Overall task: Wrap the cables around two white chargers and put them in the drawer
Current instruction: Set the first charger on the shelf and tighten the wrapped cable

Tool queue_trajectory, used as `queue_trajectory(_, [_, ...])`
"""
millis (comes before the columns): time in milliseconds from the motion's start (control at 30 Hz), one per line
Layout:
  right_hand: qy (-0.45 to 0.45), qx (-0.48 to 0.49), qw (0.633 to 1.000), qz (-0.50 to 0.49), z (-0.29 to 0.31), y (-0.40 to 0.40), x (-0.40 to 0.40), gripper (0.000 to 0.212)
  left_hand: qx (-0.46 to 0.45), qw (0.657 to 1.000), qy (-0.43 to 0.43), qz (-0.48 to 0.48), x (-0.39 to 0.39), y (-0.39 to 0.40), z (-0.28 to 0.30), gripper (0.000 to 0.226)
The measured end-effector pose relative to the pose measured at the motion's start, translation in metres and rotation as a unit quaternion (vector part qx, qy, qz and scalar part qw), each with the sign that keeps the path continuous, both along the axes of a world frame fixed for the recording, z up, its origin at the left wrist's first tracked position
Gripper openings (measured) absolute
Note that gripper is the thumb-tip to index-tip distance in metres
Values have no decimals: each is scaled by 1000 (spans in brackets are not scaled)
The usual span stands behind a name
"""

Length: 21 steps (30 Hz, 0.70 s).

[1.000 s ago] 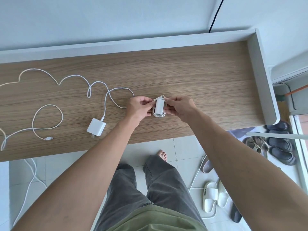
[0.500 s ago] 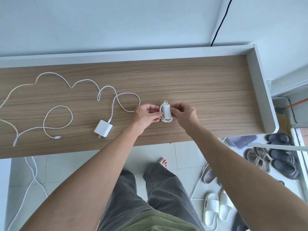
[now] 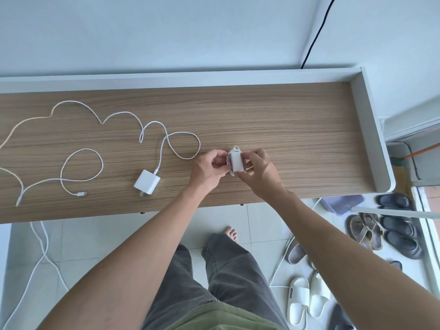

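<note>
Roughly half the work looks done, judging by how things lie on the long wood-grain worktop with its raised white rim (image 3: pixel 364 129). One small white cube charger with its thin white cable coiled around its body (image 3: pixel 236 161) is held just above the worktop, towards the front edge and a little right of the middle; the coils run around it from top to bottom, with a small loop showing at its far end, so the wrapping here seems finished or nearly so, though whether the cable's end is tucked in cannot be told. The left hand (image 3: pixel 209 168) pinches the bundle from its left side with curled fingers and thumb, and the right hand (image 3: pixel 258 172) clamps it from the right with fingers curled over it, so the two hands are close together with only the charger between them. The second white square charger with metal prongs (image 3: pixel 147 182) lies flat near the front edge, well to the left of the hands, untouched; its long white cable (image 3: pixel 100 120) sprawls in loose loops across the left half of the worktop towards the back rim and ends in a small plug near the front edge. That one is left to wrap, and then both must go into the drawer, which does not show in this view
</note>
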State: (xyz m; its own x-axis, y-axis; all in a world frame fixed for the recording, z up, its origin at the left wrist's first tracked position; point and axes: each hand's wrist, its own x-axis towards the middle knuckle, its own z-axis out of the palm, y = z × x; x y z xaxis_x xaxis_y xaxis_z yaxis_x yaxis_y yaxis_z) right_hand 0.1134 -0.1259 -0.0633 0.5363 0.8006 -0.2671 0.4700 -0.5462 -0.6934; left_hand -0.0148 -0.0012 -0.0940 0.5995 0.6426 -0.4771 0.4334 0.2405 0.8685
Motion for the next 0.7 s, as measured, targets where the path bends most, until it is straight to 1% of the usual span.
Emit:
queue_trajectory(133, [-33,14,999,8,1,-2,-4,51,112,992,12,-51,-3,-3,-5,52])
queue_trajectory(300, [-46,10,999,15,1,0,-6,61,229,964,41,-127,-4,-1,0,48])
queue_trajectory(467, [-5,10,1000,-12,-3,3,-5,59,264,950,41,-160,-7,0,-1,42])
queue_trajectory(600, [10,28,999,-40,-5,0,-6,64,268,949,58,-157,-7,2,2,43])
queue_trajectory(700, [20,22,998,-49,-6,-1,-5,64,263,948,77,-163,-8,6,6,43])
